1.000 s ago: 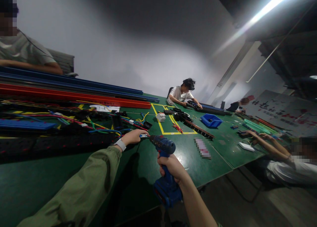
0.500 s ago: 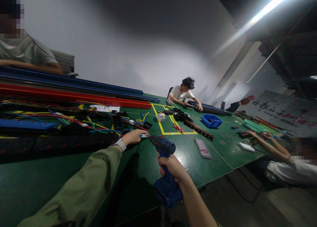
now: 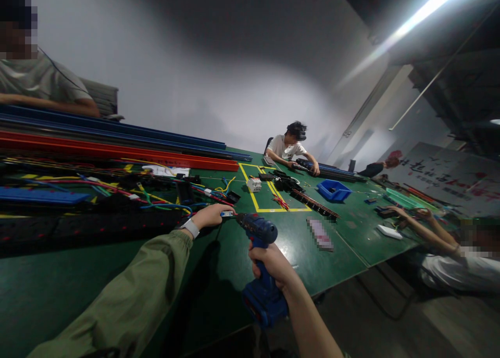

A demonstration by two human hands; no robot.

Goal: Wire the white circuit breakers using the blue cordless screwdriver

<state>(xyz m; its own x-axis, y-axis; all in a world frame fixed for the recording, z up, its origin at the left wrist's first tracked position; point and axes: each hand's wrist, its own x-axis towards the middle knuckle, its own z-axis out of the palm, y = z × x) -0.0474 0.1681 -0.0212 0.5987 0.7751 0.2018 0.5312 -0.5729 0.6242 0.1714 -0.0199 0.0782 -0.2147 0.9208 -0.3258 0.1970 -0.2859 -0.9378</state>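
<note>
My right hand (image 3: 269, 264) is wrapped round the grip of a blue cordless drill (image 3: 258, 230), which points left. The drill's tip meets, or nearly meets, a small white and blue block (image 3: 226, 213); I cannot tell if they touch. That block is pinched in the fingers of my left hand (image 3: 209, 218), just above the green table (image 3: 219, 274). It looks like a small electrical part, mostly hidden by the fingers. Beyond my left hand lie coloured wires (image 3: 156, 204) with small white connectors. A white-grey modular block (image 3: 253, 185) sits farther back, inside yellow tape lines.
Long red (image 3: 156, 160) and blue rails (image 3: 117, 126) line the far left side. A black strip (image 3: 89, 227) lies left of my hand. A blue bin (image 3: 333, 189), a pixelated flat object (image 3: 319, 234) and a white box (image 3: 389, 232) are to the right. Several people sit around.
Both hands, the drill and the small block hold almost the same place. A person in the far right background has shifted slightly.
</note>
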